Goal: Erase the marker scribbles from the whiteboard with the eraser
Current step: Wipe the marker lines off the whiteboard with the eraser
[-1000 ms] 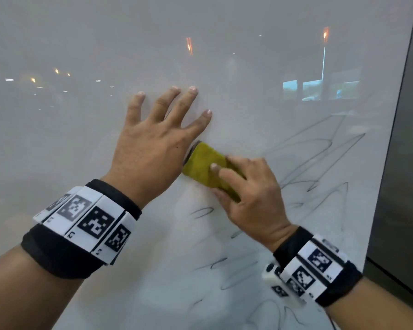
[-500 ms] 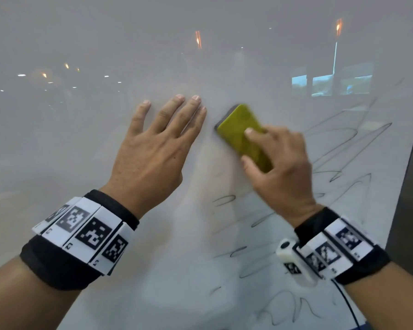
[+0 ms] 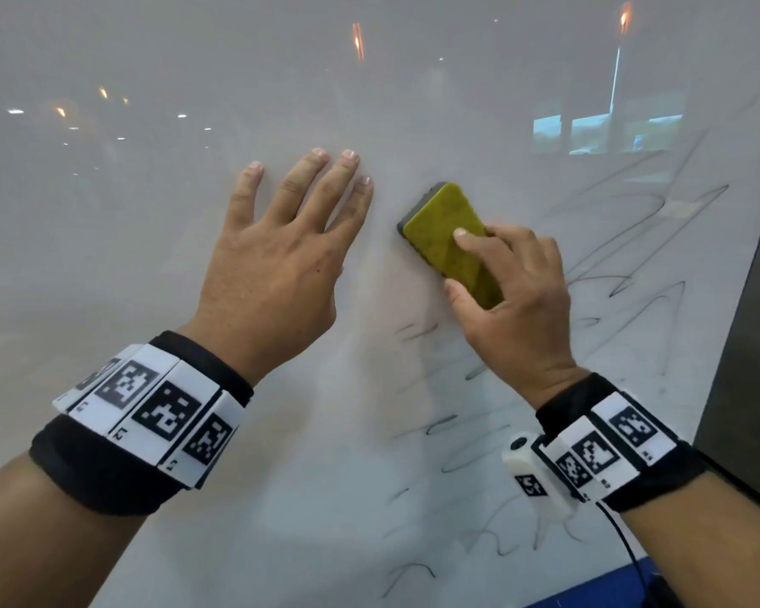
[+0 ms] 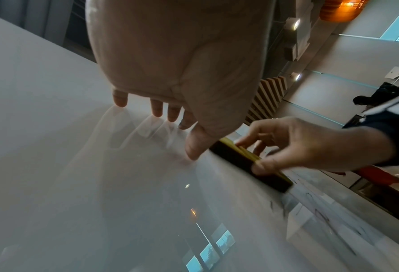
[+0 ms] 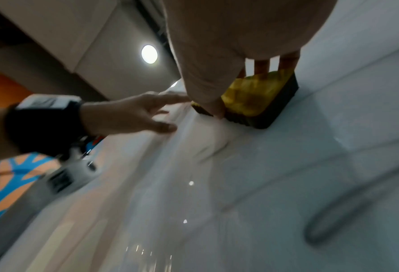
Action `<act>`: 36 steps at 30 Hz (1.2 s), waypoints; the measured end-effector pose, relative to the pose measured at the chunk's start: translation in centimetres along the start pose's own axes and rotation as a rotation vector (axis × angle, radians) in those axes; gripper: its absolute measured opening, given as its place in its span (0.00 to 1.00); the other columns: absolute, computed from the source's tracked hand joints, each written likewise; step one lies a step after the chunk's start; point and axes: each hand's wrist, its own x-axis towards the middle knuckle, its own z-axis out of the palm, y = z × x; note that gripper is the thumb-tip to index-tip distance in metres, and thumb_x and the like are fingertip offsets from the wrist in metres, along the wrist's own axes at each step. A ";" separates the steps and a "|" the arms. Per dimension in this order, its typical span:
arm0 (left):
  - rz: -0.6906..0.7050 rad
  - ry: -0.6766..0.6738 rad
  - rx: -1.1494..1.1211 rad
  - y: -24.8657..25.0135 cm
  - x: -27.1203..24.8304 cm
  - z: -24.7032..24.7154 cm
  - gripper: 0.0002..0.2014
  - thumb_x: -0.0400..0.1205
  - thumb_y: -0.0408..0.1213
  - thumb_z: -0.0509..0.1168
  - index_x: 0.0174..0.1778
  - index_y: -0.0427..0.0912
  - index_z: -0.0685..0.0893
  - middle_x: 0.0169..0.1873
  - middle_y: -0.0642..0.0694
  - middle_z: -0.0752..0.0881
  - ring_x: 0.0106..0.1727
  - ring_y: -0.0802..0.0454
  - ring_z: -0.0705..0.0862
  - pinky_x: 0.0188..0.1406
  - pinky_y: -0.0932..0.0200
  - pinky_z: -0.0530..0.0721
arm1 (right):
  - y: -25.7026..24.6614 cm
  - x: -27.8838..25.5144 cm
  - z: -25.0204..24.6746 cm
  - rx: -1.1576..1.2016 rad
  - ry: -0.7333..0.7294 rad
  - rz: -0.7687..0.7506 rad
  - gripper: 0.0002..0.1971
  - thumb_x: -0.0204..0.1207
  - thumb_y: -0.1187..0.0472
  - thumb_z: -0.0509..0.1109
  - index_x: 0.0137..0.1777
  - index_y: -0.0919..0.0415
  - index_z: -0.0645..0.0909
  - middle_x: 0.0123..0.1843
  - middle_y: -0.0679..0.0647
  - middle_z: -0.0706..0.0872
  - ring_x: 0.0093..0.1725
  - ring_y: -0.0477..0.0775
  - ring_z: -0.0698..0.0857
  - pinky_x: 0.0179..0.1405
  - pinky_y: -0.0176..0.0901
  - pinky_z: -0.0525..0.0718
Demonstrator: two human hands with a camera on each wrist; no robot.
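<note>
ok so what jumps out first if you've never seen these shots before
The yellow eraser near the middle of the whiteboard, gripped by the right hand. Just left of it, the left hand lies flat with fingers spread. Dark marker scribbles trail across the board's right and lower parts.

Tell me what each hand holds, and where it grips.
Right hand grips the eraser at its lower end, thumb on one long side. Left hand holds nothing, pressed on the whiteboard.

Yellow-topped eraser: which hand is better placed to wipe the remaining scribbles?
Right. The right hand already grips the yellow-topped eraser, beside the black marker scribbles. The left hand lies flat on erased white whiteboard, farther away.
</note>
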 end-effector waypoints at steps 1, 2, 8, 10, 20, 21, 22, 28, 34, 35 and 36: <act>0.002 -0.001 -0.003 0.0 0.0 0.0 0.37 0.78 0.36 0.68 0.84 0.41 0.63 0.85 0.41 0.61 0.85 0.40 0.60 0.78 0.28 0.59 | 0.1 0.4 0.1 0.005 0.025 0.050 0.21 0.69 0.59 0.79 0.64 0.55 0.86 0.61 0.56 0.85 0.53 0.61 0.79 0.53 0.49 0.81; 0.001 -0.001 -0.005 0.0 -0.1 0.0 0.37 0.78 0.37 0.68 0.84 0.42 0.63 0.85 0.41 0.61 0.85 0.40 0.60 0.78 0.28 0.60 | -0.2 0.3 0.3 0.011 0.039 0.088 0.21 0.70 0.59 0.79 0.64 0.55 0.86 0.61 0.56 0.84 0.53 0.62 0.79 0.55 0.47 0.79; 0.002 -0.011 0.001 0.5 -0.8 0.3 0.39 0.76 0.36 0.70 0.84 0.41 0.63 0.85 0.40 0.61 0.85 0.39 0.60 0.78 0.28 0.60 | -4.0 -4.2 1.9 0.032 -0.096 -0.036 0.21 0.69 0.58 0.79 0.63 0.55 0.86 0.60 0.57 0.85 0.50 0.63 0.79 0.46 0.56 0.83; 0.005 -0.018 0.001 0.6 -1.2 0.4 0.39 0.76 0.36 0.70 0.84 0.41 0.63 0.85 0.40 0.60 0.85 0.39 0.59 0.78 0.28 0.60 | -3.2 -3.5 1.3 0.024 -0.113 -0.068 0.20 0.69 0.58 0.79 0.62 0.54 0.86 0.60 0.57 0.85 0.51 0.62 0.79 0.46 0.56 0.84; -0.010 -0.088 -0.004 2.0 -2.8 1.1 0.43 0.74 0.36 0.70 0.85 0.41 0.59 0.85 0.38 0.58 0.85 0.38 0.56 0.78 0.26 0.58 | -4.1 -5.6 2.6 0.027 0.005 0.124 0.21 0.68 0.60 0.79 0.63 0.56 0.86 0.59 0.60 0.84 0.51 0.64 0.79 0.54 0.49 0.80; -0.007 -0.094 -0.004 2.2 -3.0 1.1 0.43 0.74 0.36 0.70 0.85 0.40 0.59 0.85 0.38 0.57 0.85 0.37 0.56 0.78 0.26 0.58 | -4.7 -6.8 2.8 0.022 -0.056 0.056 0.21 0.69 0.60 0.79 0.63 0.56 0.86 0.59 0.60 0.84 0.51 0.64 0.79 0.50 0.52 0.82; -0.003 -0.101 -0.002 2.3 -3.2 1.1 0.43 0.75 0.36 0.70 0.85 0.40 0.58 0.85 0.38 0.57 0.86 0.37 0.56 0.78 0.26 0.58 | -4.6 -7.4 2.7 0.016 -0.113 -0.008 0.20 0.69 0.59 0.79 0.62 0.56 0.86 0.59 0.60 0.84 0.50 0.64 0.79 0.47 0.55 0.83; 0.004 -0.137 -0.007 2.6 -4.3 1.4 0.45 0.73 0.34 0.71 0.86 0.41 0.57 0.86 0.38 0.55 0.86 0.37 0.54 0.79 0.26 0.57 | -0.2 -4.1 0.7 -0.031 -0.006 0.038 0.21 0.69 0.59 0.79 0.63 0.56 0.85 0.58 0.60 0.83 0.53 0.64 0.80 0.54 0.49 0.81; 0.005 -0.143 -0.009 3.2 -5.1 1.7 0.42 0.75 0.33 0.67 0.86 0.41 0.56 0.86 0.38 0.54 0.86 0.37 0.54 0.79 0.26 0.57 | -3.6 -9.6 2.8 0.006 -0.077 0.054 0.21 0.68 0.59 0.80 0.63 0.55 0.84 0.58 0.60 0.83 0.50 0.64 0.79 0.50 0.51 0.82; 0.004 -0.142 -0.009 3.3 -5.2 1.8 0.42 0.76 0.33 0.65 0.86 0.41 0.56 0.86 0.38 0.54 0.86 0.37 0.54 0.79 0.25 0.57 | -3.9 -10.4 2.9 0.009 -0.143 -0.009 0.21 0.69 0.59 0.79 0.62 0.55 0.84 0.58 0.60 0.84 0.50 0.64 0.79 0.46 0.53 0.83; 0.002 -0.143 -0.009 3.4 -5.2 1.8 0.41 0.76 0.34 0.64 0.86 0.40 0.56 0.86 0.38 0.54 0.86 0.36 0.54 0.78 0.25 0.57 | -3.8 -10.6 2.7 0.014 -0.195 -0.058 0.20 0.69 0.59 0.78 0.62 0.54 0.84 0.58 0.60 0.84 0.50 0.63 0.79 0.44 0.55 0.84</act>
